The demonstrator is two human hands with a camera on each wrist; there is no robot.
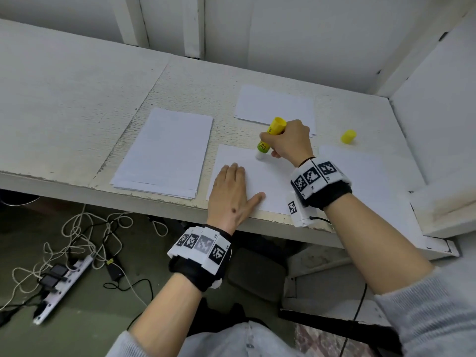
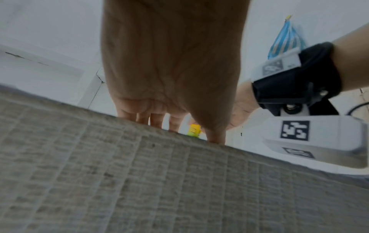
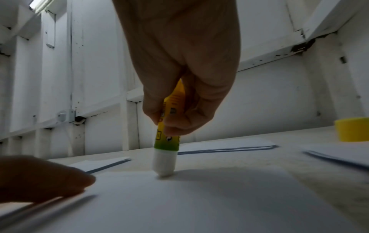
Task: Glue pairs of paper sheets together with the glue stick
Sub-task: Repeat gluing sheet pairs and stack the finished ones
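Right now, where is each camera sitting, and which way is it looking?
Head: sits high, looks down on the table; both forearms show, left hand flat on the sheet, right hand gripping the glue stick.
Left wrist: sits under the wrist at the table's front edge, looks along the palm at the fingers.
Right wrist: sits low, looks along the hand at the glue tip touching paper.
All three share the glue stick.
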